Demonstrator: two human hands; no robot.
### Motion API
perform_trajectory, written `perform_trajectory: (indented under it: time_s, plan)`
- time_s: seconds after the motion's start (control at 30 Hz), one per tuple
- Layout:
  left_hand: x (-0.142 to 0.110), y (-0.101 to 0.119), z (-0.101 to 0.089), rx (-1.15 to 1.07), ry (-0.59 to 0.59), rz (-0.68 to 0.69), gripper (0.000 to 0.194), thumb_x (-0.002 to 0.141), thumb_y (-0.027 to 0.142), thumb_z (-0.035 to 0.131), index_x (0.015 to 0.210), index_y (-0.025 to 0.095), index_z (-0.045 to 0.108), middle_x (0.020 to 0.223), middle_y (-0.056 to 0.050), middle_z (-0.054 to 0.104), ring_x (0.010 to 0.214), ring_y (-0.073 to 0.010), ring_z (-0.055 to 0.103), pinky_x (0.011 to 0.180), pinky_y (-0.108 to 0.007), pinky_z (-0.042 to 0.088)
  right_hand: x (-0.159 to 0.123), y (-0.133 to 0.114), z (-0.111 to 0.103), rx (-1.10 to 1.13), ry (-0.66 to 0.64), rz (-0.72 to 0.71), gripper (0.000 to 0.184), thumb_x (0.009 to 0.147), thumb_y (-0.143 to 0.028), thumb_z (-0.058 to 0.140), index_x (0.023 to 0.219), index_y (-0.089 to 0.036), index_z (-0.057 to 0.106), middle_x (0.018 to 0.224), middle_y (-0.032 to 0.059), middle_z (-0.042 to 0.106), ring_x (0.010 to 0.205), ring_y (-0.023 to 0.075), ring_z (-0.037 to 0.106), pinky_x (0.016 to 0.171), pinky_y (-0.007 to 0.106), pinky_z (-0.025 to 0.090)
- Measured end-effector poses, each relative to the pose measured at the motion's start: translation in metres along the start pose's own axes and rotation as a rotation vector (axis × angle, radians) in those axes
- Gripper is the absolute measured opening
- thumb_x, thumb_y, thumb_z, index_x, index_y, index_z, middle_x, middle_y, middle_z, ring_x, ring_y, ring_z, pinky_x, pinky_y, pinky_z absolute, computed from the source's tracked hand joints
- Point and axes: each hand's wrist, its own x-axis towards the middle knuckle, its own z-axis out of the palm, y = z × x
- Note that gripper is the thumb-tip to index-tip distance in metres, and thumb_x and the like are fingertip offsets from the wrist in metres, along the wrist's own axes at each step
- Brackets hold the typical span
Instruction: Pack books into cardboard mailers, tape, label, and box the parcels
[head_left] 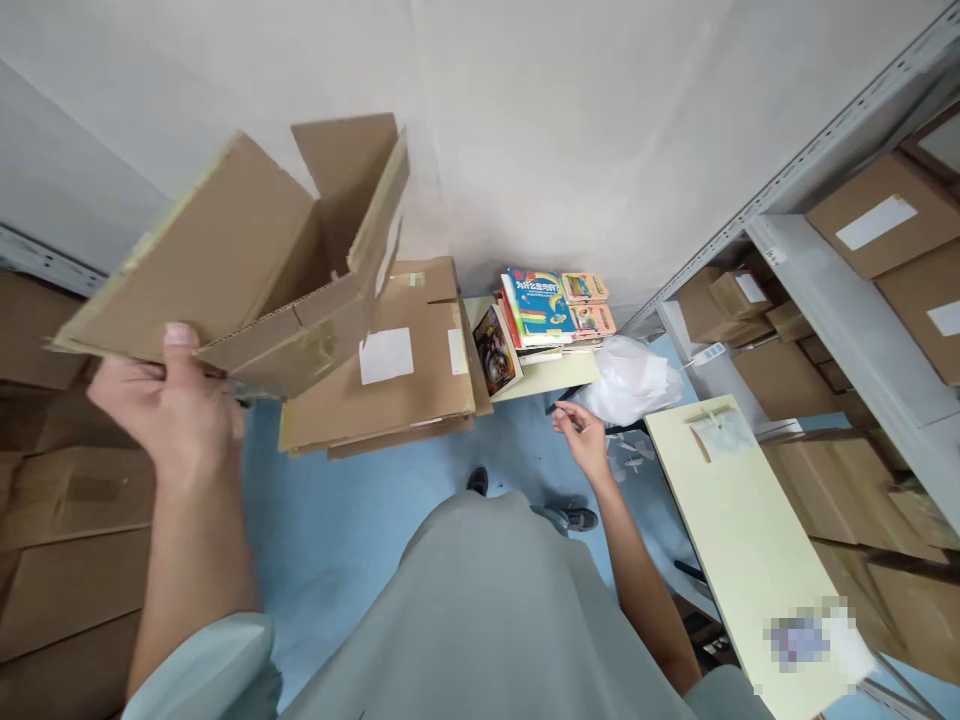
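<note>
My left hand (176, 405) grips an opened cardboard box (300, 310) by a lower edge, thumb on top of a wide flap. The box is tilted, its flaps spread and a strip of tape on its near side. Below and right of it lies a stack of flattened cardboard boxes (420, 385) with white labels. My right hand (583, 440) hangs in front of my body with its fingers curled together; what they hold, if anything, is too small to make out. Just beyond it are a pile of books (544, 310) and a leaning magazine (496, 350) on a pale table (555, 378).
A white plastic bag (630, 378) sits right of the books, with paper scraps on the blue floor (337, 520) below. A pale yellow table (739, 510) stands at the right. Metal shelves (855, 300) with cartons line the right side; stacked cartons (71, 560) fill the left.
</note>
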Motion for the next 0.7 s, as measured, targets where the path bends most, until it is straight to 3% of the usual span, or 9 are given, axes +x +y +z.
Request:
perform_trajectory:
  time_s: [0.13,0.23,0.37,0.47,0.57,0.7]
  plan:
    - [-0.012,0.043,0.047,-0.283,-0.224,0.106,0.052,0.069,0.061,0.092,0.094,0.019,0.074,0.107,0.000,0.078,0.129,-0.0291,0.072,0.125,-0.052,0.049,0.011,-0.008,-0.031,0.030,0.105,-0.046,0.051,0.089,-0.065,0.078,0.114,-0.022,0.083,0.096,0.0080,0.082,0.085,0.0249,0.079,0.082,0.042,0.070]
    - [-0.030,0.058,0.096,-0.371,-0.404,0.002,0.050,0.065,0.056,0.100,0.090,0.021,0.074,0.098,0.000,0.078,0.116,-0.0237,0.074,0.117,-0.046,0.056,0.017,-0.012,-0.074,0.041,0.234,-0.075,0.052,0.088,-0.065,0.079,0.114,-0.020,0.083,0.096,0.0081,0.082,0.085,0.0242,0.078,0.082,0.042,0.070]
    - [-0.069,0.064,0.173,-0.494,-0.681,-0.183,0.055,0.061,0.051,0.108,0.091,0.019,0.075,0.088,0.001,0.074,0.084,-0.0118,0.067,0.084,-0.023,0.062,0.011,-0.012,-0.153,0.020,0.424,-0.098,0.054,0.089,-0.067,0.080,0.117,-0.021,0.082,0.100,0.0098,0.082,0.091,0.0257,0.078,0.082,0.042,0.069]
    - [-0.114,0.067,0.236,-0.528,-0.932,-0.305,0.054,0.062,0.046,0.109,0.084,0.017,0.070,0.076,0.002,0.067,0.071,-0.0096,0.061,0.070,-0.019,0.056,-0.005,-0.008,-0.222,-0.018,0.552,-0.097,0.059,0.089,-0.068,0.080,0.125,-0.022,0.080,0.113,0.0123,0.083,0.100,0.0276,0.078,0.086,0.044,0.069]
    - [-0.176,0.075,0.300,-0.474,-1.215,-0.370,0.050,0.067,0.046,0.107,0.086,0.018,0.070,0.076,-0.001,0.071,0.083,-0.0192,0.072,0.080,-0.028,0.063,-0.029,0.001,-0.289,-0.050,0.632,-0.073,0.066,0.088,-0.068,0.083,0.138,-0.025,0.075,0.141,0.0156,0.077,0.105,0.0284,0.078,0.087,0.046,0.069]
    - [-0.273,0.091,0.379,-0.394,-1.564,-0.426,0.049,0.077,0.050,0.099,0.107,0.019,0.077,0.094,-0.008,0.081,0.104,-0.0295,0.079,0.092,-0.039,0.066,-0.071,0.026,-0.365,-0.038,0.733,-0.023,0.081,0.085,-0.064,0.086,0.155,-0.029,0.065,0.164,0.0170,0.061,0.101,0.0271,0.078,0.088,0.047,0.070]
